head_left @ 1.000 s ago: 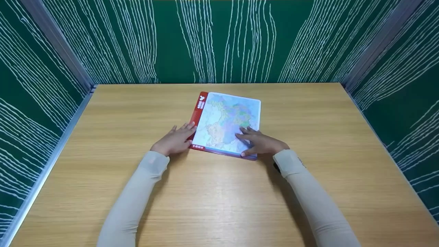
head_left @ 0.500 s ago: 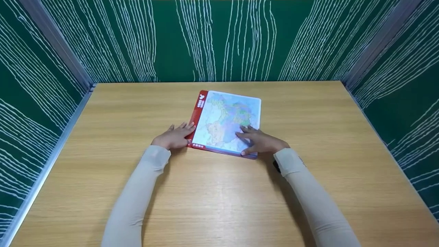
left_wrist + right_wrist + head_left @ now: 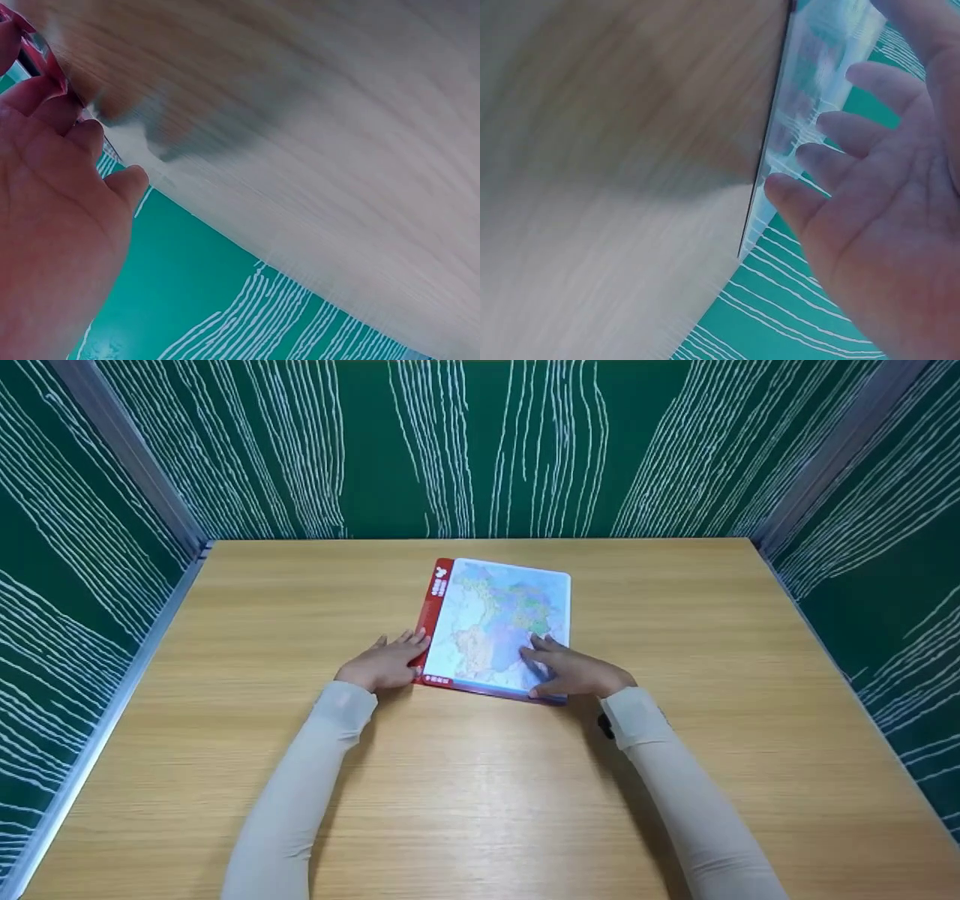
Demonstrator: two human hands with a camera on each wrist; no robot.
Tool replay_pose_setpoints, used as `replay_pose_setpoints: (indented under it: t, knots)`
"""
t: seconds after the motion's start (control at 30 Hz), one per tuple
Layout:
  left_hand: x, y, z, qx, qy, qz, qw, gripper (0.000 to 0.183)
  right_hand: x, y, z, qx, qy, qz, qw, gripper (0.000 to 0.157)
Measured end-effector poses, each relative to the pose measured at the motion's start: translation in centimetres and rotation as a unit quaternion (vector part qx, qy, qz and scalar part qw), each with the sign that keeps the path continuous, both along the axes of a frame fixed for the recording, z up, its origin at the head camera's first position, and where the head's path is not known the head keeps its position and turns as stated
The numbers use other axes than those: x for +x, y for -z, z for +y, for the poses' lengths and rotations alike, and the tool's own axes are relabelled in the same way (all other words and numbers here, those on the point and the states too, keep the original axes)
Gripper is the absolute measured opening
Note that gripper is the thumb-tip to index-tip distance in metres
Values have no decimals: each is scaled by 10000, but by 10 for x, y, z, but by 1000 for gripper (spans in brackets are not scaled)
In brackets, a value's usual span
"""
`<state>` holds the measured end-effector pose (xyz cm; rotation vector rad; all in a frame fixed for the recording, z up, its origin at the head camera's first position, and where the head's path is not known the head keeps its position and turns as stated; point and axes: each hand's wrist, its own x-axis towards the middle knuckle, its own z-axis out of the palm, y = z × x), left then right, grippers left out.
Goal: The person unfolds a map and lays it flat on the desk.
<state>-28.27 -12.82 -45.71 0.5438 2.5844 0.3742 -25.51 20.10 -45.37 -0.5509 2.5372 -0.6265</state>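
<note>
A flat, glossy map board (image 3: 484,619) lies slightly turned on the wooden table. A red strip (image 3: 433,600) with white lettering runs down its left side. My left hand (image 3: 381,664) lies at the near left corner, its extended fingertips on the red strip; in the left wrist view the fingers meet a shiny red edge (image 3: 49,64). Over the near right part of the map spreads my right hand (image 3: 581,671), thumb close to the near edge. The right wrist view shows its fingers apart above the reflective map surface (image 3: 810,82).
The wooden table (image 3: 480,787) extends around the board on all sides. Green panels (image 3: 367,450) with wavy white lines stand along the back and both sides. Light sleeves cover both forearms, and a small dark object (image 3: 605,726) shows beneath the right cuff.
Both hands stay at the board. The left fingers drew back a little on the red strip and then moved forward again. The board's near right corner has shifted very slightly.
</note>
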Motion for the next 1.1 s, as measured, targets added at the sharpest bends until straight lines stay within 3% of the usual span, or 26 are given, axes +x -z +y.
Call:
replay_pose_setpoints:
  t: [0.1,0.2,0.5,0.73,1.1]
  knots:
    - [2,1,1,-81,125,96,9998,68,4,0,-1,-1,122,-68,9999,77]
    - [4,2,3,-130,51,111,9998,69,6,1,-3,106,235,-103,9996,77]
    - [11,6,9,-256,-25,196,9995,69,6,3,-2,454,106,9,9989,77]
    - [17,7,13,-382,99,354,9986,71,-1,2,5,266,208,-129,9993,75]
    - [23,8,15,-239,216,501,9982,72,-11,3,15,-36,-53,-109,9999,76]
